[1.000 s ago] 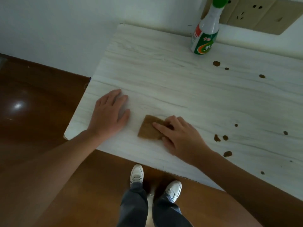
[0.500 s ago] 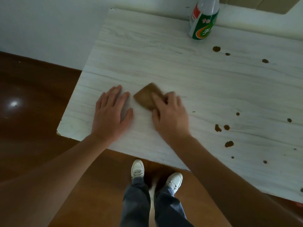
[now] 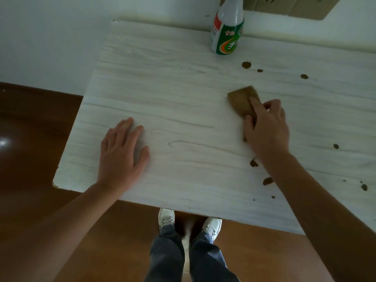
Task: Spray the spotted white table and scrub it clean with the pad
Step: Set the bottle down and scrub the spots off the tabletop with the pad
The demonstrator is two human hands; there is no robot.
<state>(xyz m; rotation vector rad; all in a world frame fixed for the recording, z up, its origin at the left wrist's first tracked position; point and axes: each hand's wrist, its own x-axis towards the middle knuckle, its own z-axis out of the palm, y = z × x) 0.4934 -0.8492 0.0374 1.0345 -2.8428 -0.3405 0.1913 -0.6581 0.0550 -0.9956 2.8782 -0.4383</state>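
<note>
One spray bottle (image 3: 227, 33) stands at the far edge of the worktop (image 3: 183, 88). Its green label shows an orange swirl, small red marks and part of a large white character that cannot be read in full. The brown pad (image 3: 242, 100) lies under the right hand (image 3: 266, 127), which grips it with the index finger along its top, the thumb across its near end and the other fingers curled at its right edge. The left hand (image 3: 122, 153) rests flat with its fingers straight, well apart from the pad. Brown spots (image 3: 246, 65) lie near the pad.

Your white table (image 3: 183, 98) shows brown spots (image 3: 246, 65) on its right side. Brown pad (image 3: 241, 98) lies flat ctr-right under your right hand (image 3: 266, 127); spray bottle (image 3: 227, 31) stands upright at far edge.
</note>
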